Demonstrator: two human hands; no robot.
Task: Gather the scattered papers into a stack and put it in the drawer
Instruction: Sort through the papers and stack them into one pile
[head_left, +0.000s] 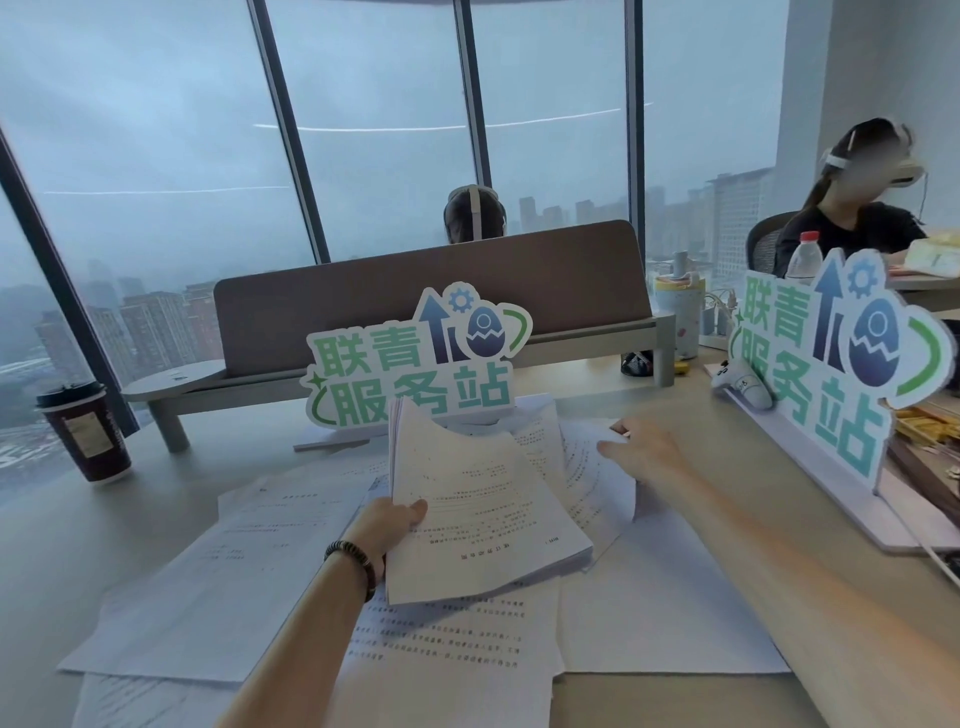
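My left hand (387, 522) grips a thick stack of printed papers (478, 499) by its left edge and holds it tilted above the desk. Farther right, my right hand (641, 449) reaches out over a loose sheet (587, 467) at the far right of the spread, fingertips on its upper edge. More white sheets lie scattered on the desk (47, 561): a large one at the left (223, 566), one under the stack (457, 639), and one at the right (660, 613). No drawer is in view.
A lidded dark paper cup (85, 431) stands at the left. A green-lettered sign (415, 358) stands just behind the papers, another (826, 374) along the right. A grey partition (431, 306), a game controller (740, 384), bottles and two seated persons lie beyond.
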